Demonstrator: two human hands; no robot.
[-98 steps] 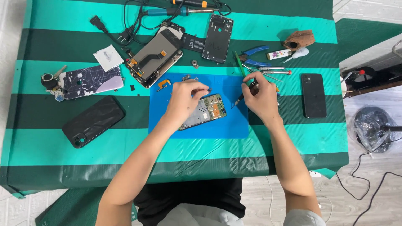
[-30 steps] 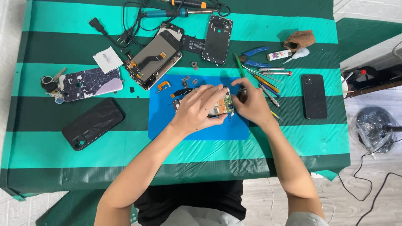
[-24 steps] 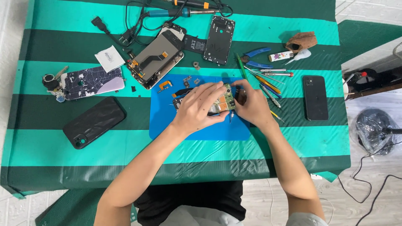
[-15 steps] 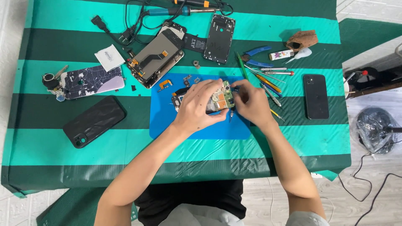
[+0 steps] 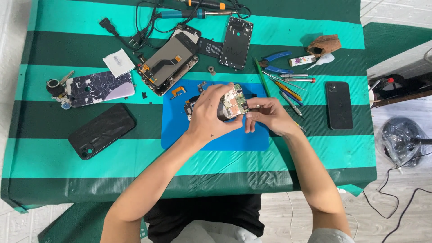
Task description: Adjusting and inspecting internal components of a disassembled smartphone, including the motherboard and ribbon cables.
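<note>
Green-and-teal striped cloth covers the table (image 5: 67,153), seen from above; pale floor shows at the right edge.

Blue rectangular work mat (image 5: 211,139) lies at table centre, both hands over its far half.

Black phone case (image 5: 102,131) lies on the near left, well apart from the mat. Cracked white-backed phone panel (image 5: 101,87) sits farther left, with a bunch of keys (image 5: 56,85) just beside it. Black smartphone (image 5: 339,105) lies face down to the right of the mat.

Opened phone frame with exposed screen assembly (image 5: 168,65) lies tilted beyond the mat's far left corner; a second black phone back shell (image 5: 236,42) lies far centre. Soldering iron with blue handle (image 5: 189,13) and its black cables run along the far edge.

Left hand (image 5: 211,114): grip closed around the small green phone circuit board (image 5: 235,101), held tilted up off the mat, above its far centre. Right hand (image 5: 267,117): fingertips pinched together at the board's right edge; whether a tool sits between them cannot be told.

Screwdrivers and tweezers (image 5: 288,87) are fanned out just right of the mat. Small orange flex part (image 5: 177,91) rests on the mat's far left corner.
</note>
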